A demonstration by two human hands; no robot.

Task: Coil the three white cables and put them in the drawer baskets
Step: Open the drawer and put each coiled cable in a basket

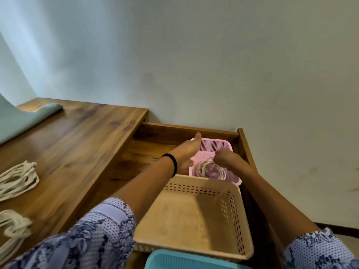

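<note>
One of the three white cables (210, 169) is seen coiled inside the pink basket (211, 145) at the far end of the open drawer (245, 140) — that part of the job appears done or nearly so. Two more cables are left on the tabletop (77, 136): a loosely looped bundle (18, 177) near the left edge and a second bundle (13, 224) below it, both well apart from the drawer. The beige basket (196, 216) and the teal basket (186, 261) nearer the person are seen to hold nothing yet.

The left hand (186, 152) is reached over the pink basket's left rim, thumb stretched forward; whether its fingers hold anything cannot be told. The right hand's grip (225, 157) is curled just above the coil — it seems pinched on a strand, though blur leaves this uncertain. Roughly a third of the task is judged complete.
</note>
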